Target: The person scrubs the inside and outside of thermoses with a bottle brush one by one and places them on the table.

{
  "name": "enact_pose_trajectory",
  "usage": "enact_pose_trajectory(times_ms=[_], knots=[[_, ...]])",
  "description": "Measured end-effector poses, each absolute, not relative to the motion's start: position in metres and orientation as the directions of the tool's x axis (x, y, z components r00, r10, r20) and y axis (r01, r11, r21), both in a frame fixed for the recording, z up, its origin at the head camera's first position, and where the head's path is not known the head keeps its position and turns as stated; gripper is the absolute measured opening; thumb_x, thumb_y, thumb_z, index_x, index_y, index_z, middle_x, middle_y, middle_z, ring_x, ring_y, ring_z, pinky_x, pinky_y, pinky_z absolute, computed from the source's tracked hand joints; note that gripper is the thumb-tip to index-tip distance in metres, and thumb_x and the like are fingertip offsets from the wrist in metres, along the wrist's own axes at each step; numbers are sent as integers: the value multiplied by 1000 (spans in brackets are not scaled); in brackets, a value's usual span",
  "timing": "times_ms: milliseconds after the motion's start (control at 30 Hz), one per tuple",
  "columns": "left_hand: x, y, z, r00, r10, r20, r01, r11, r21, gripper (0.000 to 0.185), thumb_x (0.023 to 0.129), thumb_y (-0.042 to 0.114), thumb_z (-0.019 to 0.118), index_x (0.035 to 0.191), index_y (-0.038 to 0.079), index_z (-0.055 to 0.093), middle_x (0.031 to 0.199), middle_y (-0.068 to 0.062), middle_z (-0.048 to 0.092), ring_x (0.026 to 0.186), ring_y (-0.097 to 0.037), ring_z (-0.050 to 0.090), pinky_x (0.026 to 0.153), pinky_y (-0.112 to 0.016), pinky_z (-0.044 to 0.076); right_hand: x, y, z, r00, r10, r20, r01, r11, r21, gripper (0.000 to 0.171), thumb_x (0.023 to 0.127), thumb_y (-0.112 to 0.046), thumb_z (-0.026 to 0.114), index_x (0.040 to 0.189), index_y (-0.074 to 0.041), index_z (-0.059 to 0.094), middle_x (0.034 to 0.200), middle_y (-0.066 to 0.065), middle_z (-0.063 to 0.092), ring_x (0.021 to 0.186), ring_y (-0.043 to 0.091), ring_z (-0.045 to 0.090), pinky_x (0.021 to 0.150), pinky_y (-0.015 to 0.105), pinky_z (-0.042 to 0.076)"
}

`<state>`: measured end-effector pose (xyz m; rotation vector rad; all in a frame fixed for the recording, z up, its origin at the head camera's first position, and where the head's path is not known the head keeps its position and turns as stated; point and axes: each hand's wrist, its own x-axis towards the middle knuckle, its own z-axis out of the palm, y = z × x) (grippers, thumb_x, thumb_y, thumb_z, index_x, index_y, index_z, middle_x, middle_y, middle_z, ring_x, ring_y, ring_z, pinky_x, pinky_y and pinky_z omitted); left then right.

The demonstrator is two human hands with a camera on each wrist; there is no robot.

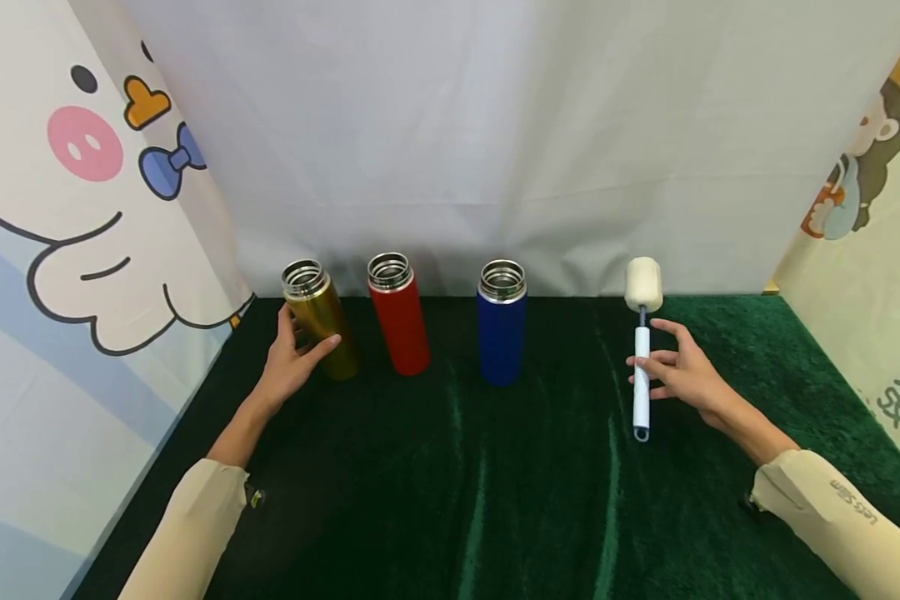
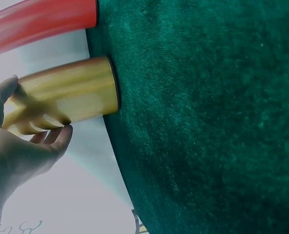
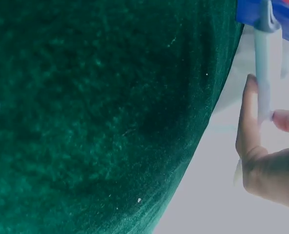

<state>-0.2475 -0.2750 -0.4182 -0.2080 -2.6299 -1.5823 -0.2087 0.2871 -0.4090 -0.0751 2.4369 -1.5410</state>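
On the left, my left hand (image 1: pixel 288 367) holds a gold bottle (image 1: pixel 317 318) with its thumb on one side and its fingers on the other. The bottle has no lid, and its steel mouth faces up. In the left wrist view, the fingers and thumb span the gold bottle (image 2: pixel 88 90), whose base is at the green cloth. My right hand (image 1: pixel 686 375) pinches the white handle of a sponge bottle brush (image 1: pixel 641 396), with the cream sponge head up and the hanging loop down. The right wrist view shows the handle (image 3: pixel 268 58) between thumb and fingers; the sponge is not visible there.
A red bottle (image 1: pixel 402 329) stands lidless just right of the gold one. Farther right is a lidless blue bottle (image 1: pixel 502 342). Dark green plush cloth (image 1: pixel 390 483) covers the table. A pale curtain (image 1: pixel 450 150) hangs behind, with printed cartoon cloth at both sides.
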Motion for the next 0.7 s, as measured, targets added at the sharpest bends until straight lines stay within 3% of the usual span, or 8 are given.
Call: enact_pose_trajectory(times_ms=[67, 233, 400, 500, 700], knots=[[-246, -275, -418, -990, 78, 120, 142, 462, 875, 92, 102, 21, 62, 163, 23, -7, 164, -28, 21, 153, -46, 24, 121, -66, 30, -207, 288, -407, -970, -179, -161, 71, 427, -901, 62, 111, -18, 43, 161, -4, 11, 143, 37, 50, 97, 5, 72, 79, 34, 63], [-244, -275, -417, -989, 80, 125, 148, 461, 875, 91, 102, 21, 62, 163, 23, -6, 164, -28, 22, 152, -46, 24, 121, -65, 30, -204, 290, -405, -976, -193, -104, 12, 429, -903, 49, 113, -23, 35, 157, -3, 31, 150, 31, 42, 98, -7, 65, 81, 25, 59], [-245, -275, -418, -989, 76, 124, 145, 466, 873, 91, 102, 21, 62, 163, 22, -6, 163, -29, 22, 152, -46, 25, 120, -65, 31, -201, 292, -402, -974, -224, -24, -59, 355, -933, 49, 112, -19, 24, 158, -1, 31, 146, 27, 40, 99, -1, 64, 84, 29, 62], [-246, -276, -420, -990, 73, 119, 139, 467, 873, 91, 102, 21, 62, 163, 22, -6, 163, -29, 23, 152, -46, 25, 120, -65, 30, -200, 293, -401, -964, -265, 33, -116, 305, -945, 50, 111, -13, 19, 157, -1, 32, 139, 17, 41, 99, 3, 64, 83, 31, 63], [-246, -276, -419, -989, 77, 123, 145, 467, 872, 91, 102, 21, 62, 163, 24, -6, 163, -29, 23, 152, -47, 25, 120, -66, 30, -199, 297, -400, -922, -356, 152, -232, 193, -953, 48, 110, -6, 22, 156, -3, 38, 130, 1, 49, 101, 6, 65, 82, 27, 61]])
